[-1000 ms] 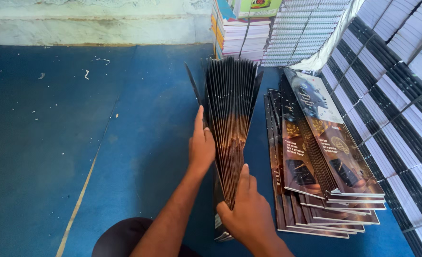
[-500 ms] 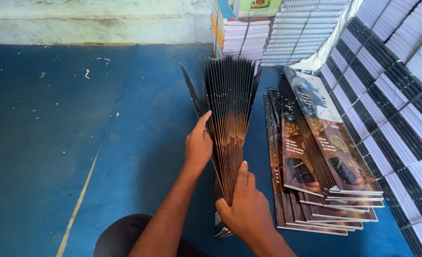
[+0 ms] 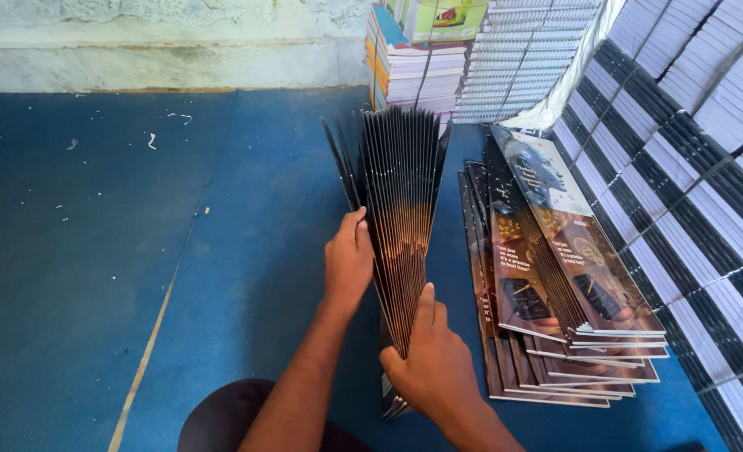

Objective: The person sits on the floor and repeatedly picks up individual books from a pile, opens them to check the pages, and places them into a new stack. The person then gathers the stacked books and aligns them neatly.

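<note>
Change since a second ago: your left hand (image 3: 349,261) has slid a little lower and outward along the fanned bundle of thin dark-covered booklets (image 3: 401,205), and the leftmost covers have splayed wider.
Bundle position: it stands on edge on the blue floor mat (image 3: 95,251), directly in front of you, spines pinched at the bottom and free edges spread upward like a fan.
Left hand grip: closed flat against the left face of the fan, thumb on the outer cover, fingers hidden behind it.
Right hand grip: your right hand (image 3: 435,368) is clamped around the narrow base of the bundle, thumb pointing up along the edges.
Neighbours: a slumped pile of glossy brown-and-black printed booklets (image 3: 555,276) lies just beside the fan on the right; tall stacks of white-paged, black-spined books (image 3: 689,142) stand beyond it.
Doing it well: keep the base pinch firm, I judge, so no booklet slips out, and let your left thumb release one cover at a time.
Risk: the two loose outer covers could flop away, so keep your palm near them.
</note>
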